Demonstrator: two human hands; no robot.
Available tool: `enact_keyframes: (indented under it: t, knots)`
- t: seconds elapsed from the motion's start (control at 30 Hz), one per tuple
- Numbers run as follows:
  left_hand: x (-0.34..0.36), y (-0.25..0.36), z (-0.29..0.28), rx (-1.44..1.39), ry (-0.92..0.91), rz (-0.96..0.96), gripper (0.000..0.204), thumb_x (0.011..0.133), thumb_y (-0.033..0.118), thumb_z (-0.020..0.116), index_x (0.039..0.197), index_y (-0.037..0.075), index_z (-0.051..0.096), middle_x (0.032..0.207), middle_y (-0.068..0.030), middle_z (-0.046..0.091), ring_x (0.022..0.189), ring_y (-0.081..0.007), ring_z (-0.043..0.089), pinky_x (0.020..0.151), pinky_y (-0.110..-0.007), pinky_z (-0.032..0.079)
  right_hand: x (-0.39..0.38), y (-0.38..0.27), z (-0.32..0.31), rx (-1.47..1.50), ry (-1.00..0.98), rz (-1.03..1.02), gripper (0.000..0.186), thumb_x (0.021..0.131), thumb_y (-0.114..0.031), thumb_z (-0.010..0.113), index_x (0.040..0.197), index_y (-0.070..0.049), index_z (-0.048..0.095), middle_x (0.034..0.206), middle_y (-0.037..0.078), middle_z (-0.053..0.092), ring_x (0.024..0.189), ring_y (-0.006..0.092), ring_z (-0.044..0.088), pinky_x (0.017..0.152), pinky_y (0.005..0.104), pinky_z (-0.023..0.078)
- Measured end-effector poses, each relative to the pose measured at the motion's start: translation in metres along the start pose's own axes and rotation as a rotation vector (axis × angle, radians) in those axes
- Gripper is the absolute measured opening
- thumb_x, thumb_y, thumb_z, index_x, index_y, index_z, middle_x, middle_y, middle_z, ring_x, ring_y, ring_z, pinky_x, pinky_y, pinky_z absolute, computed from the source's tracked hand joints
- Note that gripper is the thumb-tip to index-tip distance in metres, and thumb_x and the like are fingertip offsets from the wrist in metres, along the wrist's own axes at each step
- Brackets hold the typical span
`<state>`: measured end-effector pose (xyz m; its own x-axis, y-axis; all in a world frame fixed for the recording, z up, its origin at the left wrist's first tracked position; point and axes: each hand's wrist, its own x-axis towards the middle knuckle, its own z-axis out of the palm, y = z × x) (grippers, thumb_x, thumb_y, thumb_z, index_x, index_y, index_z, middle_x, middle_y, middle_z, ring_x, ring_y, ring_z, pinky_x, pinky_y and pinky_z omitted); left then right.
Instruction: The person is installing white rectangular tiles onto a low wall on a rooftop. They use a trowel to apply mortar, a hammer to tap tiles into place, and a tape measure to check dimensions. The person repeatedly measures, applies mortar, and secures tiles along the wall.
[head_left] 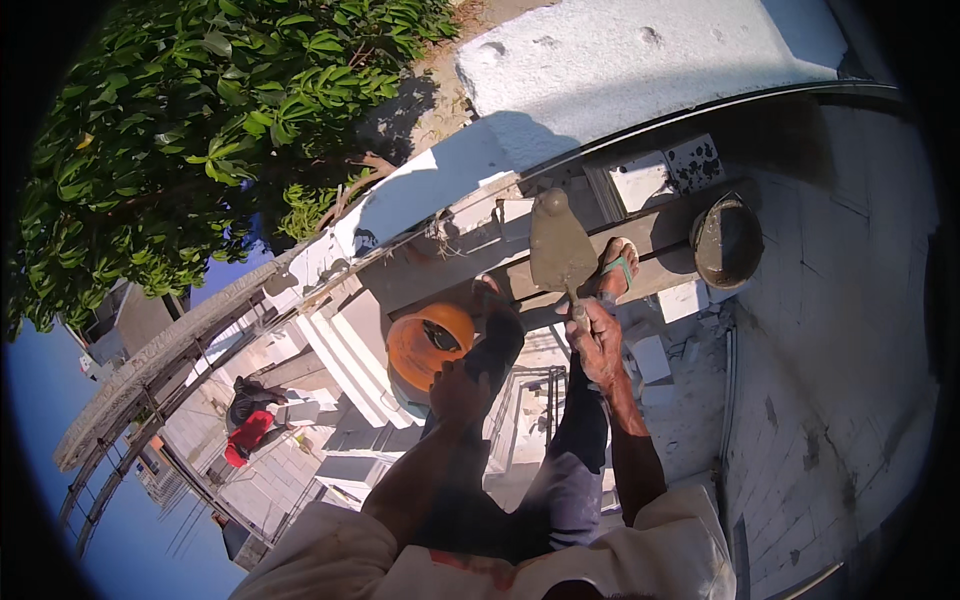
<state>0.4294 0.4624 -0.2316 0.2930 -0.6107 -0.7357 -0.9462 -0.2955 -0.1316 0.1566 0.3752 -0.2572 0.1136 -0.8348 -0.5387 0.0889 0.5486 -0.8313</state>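
My right hand (pixel 598 342) is closed round the handle of a trowel (pixel 562 248). The blade points away from me and is coated with grey-brown mortar; a rounded lump shows at its tip. Below it are wooden planks (pixel 650 270), with my sandalled feet on them. My left hand (pixel 460 392) lies on my left leg near the knee, its fingers partly visible and nothing seen in it. Just beside that hand is an orange bucket (pixel 402 352) with something dark inside, too shadowed to make out.
A dark, mortar-stained bucket (pixel 728 240) stands at the planks' right end. White-topped masonry (pixel 640 60) runs along the far side, a block wall (pixel 830 350) along the right. Leafy branches (pixel 230 120) fill the far left. Far below, another person in a red cap (pixel 248 438) bends over.
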Motion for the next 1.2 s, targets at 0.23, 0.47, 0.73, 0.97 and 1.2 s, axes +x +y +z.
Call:
enact_keyframes:
  t: [0.23,0.47,0.73,0.97,1.2]
  knots:
    - [-0.009,-0.026,0.004,-0.15,-0.043,-0.089,0.06,0.087,0.044,0.071,0.131,0.003,0.063,0.127,-0.0164,0.062,0.116,-0.0383,0.063,0.096,-0.051,0.054,0.076,-0.063,0.118,-0.452,0.435,-0.687,0.031,0.092,0.0,0.07,0.121,0.008,0.063,0.1,0.022,0.063,0.087,0.0375,0.06,0.076,0.0444,0.049]
    - [-0.011,-0.049,0.009,-0.267,-0.057,-0.123,0.055,0.087,0.041,0.07,0.125,0.002,0.064,0.125,-0.0169,0.062,0.117,-0.0396,0.063,0.098,-0.052,0.054,0.098,0.003,0.134,-0.782,0.501,-0.695,0.057,0.079,0.008,0.073,0.134,0.0,0.059,0.118,0.021,0.062,0.103,0.0416,0.062,0.085,0.0489,0.053]
    - [-0.007,-0.065,0.019,-0.342,-0.015,-0.123,0.055,0.085,0.042,0.074,0.124,0.004,0.064,0.12,-0.0193,0.063,0.113,-0.0416,0.064,0.093,-0.055,0.054,0.055,0.003,0.173,-0.789,0.278,-0.671,0.053,0.079,0.007,0.073,0.131,0.002,0.065,0.12,0.021,0.062,0.1,0.0409,0.064,0.083,0.0486,0.055]
    - [-0.011,-0.072,0.013,-0.389,-0.145,-0.172,0.061,0.09,0.045,0.067,0.133,0.003,0.062,0.131,-0.0179,0.061,0.123,-0.0371,0.06,0.104,-0.05,0.049,0.038,0.038,0.202,-0.896,0.166,-0.543,0.059,0.082,0.005,0.07,0.139,-0.005,0.062,0.12,0.022,0.062,0.105,0.0414,0.063,0.087,0.0483,0.053]
    - [-0.011,-0.083,0.021,-0.409,-0.211,-0.197,0.061,0.091,0.045,0.067,0.134,0.003,0.061,0.135,-0.018,0.061,0.125,-0.0353,0.06,0.105,-0.049,0.048,0.011,-0.011,0.251,-0.531,-0.081,-0.458,0.02,0.097,-0.009,0.067,0.114,0.001,0.064,0.078,0.013,0.064,0.064,0.027,0.062,0.059,0.038,0.05]
